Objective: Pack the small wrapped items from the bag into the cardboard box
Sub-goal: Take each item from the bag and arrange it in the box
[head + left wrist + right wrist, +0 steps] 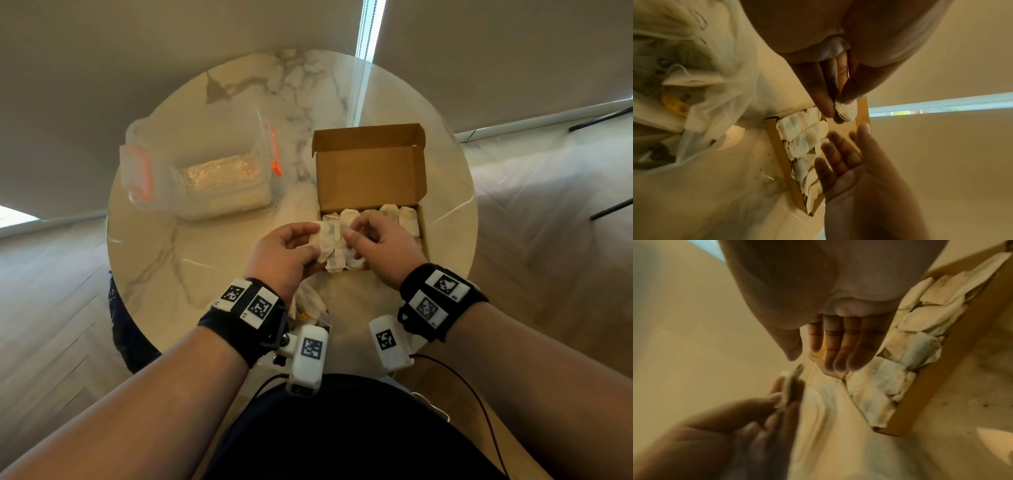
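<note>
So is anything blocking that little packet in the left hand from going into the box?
Partly: the right hand hovers open over the cardboard box, beside the packet the left hand pinches. The lid is open.

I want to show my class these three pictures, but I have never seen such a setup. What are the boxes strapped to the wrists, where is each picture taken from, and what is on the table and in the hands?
No machine here: a person works with bare hands. The strapped boxes are small cameras. One picture comes from a head camera looking down; the other two look along each hand from the wrist.

On the round marble table stand an open cardboard box, partly filled with small wrapped packets, and a clear plastic container. A thin plastic bag lies at the near edge.

The left hand pinches one packet between thumb and fingers over the box. The right hand hovers beside it, holding nothing.
</note>
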`<state>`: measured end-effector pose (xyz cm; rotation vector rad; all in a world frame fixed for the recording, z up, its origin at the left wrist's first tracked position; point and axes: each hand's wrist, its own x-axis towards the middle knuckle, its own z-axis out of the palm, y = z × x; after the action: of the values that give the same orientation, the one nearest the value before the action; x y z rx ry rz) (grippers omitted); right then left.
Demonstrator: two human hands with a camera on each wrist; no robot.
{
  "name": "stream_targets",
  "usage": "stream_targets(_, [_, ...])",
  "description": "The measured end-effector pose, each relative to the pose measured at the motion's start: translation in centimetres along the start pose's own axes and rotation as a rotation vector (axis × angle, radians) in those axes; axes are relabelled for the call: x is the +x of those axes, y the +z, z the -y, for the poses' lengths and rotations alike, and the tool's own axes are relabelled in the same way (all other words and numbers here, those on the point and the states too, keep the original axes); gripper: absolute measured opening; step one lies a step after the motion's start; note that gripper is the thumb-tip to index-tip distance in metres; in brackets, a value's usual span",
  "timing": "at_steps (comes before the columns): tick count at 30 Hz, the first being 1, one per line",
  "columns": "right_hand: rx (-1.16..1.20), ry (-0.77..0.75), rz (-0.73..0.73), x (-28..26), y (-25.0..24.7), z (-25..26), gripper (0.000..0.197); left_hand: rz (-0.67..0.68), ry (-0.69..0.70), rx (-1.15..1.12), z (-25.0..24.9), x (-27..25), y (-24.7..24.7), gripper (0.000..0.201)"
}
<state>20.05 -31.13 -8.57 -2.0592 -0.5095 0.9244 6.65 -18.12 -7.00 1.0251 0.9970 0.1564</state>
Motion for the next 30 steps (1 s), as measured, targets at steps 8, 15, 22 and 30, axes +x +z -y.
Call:
stream_targets(8, [0.129,-0.083,-0.093,-0.5,-3.0,0.6,0.022,0.049,0.122,0.192,0.6,1.3,3.8,0.038])
stream_targets(15, [0.064,0.008,-0.168,0.4,-5.9,-3.6,0.02,-0.084,0.174,0.924,2.8,3.1,2.7,0.034])
stream_targets(22, [-0.134,0.024,-0.033,1.2,-4.2,-5.7,0.018,0.042,0.276,1.293,4.5,3.2,3.3,0.027])
stream_targets(30, [-0.481,-0.085,0.036,2.7,-3.1,-6.1,0.032,0.011,0.26,1.386,5.2,3.7,3.7,0.023])
